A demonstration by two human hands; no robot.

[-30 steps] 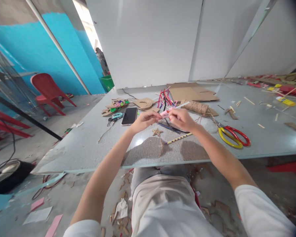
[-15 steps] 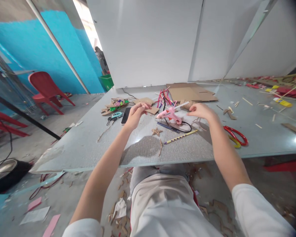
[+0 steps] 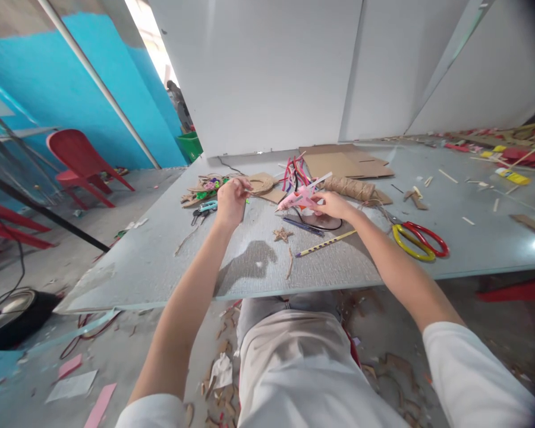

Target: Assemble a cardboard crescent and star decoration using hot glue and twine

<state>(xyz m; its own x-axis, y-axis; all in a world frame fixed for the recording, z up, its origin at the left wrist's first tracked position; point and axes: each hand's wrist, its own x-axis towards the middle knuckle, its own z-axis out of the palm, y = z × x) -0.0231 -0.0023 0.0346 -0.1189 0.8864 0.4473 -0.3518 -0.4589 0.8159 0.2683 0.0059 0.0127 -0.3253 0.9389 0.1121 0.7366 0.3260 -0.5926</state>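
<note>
My right hand (image 3: 334, 205) has its fingers closed around the handle end of a pink glue gun (image 3: 298, 198), from whose back a pale glue stick protrudes. Over the table's left part, my left hand (image 3: 232, 201) is raised with fingertips pinched together; whatever they may hold is too small to make out. A phone behind that hand is mostly covered. Below the gun lie a small twine-wrapped star (image 3: 282, 235), a dark blue pen (image 3: 303, 226) and a yellow patterned pencil (image 3: 324, 244). A ring of twine (image 3: 262, 184) rests on cardboard beyond my left hand.
Red-and-yellow-handled scissors (image 3: 421, 241) lie right of my right forearm. Behind are a twine roll (image 3: 352, 188), cardboard sheets (image 3: 345, 160) and colourful pipe cleaners (image 3: 294, 172). Keys with a teal holder (image 3: 207, 206) sit at left. Scraps cover the table's far right.
My right hand has moved left onto the glue gun and closed on it, uncovering the twine roll and scissors. My left hand has shifted left, away from the gun, still pinched.
</note>
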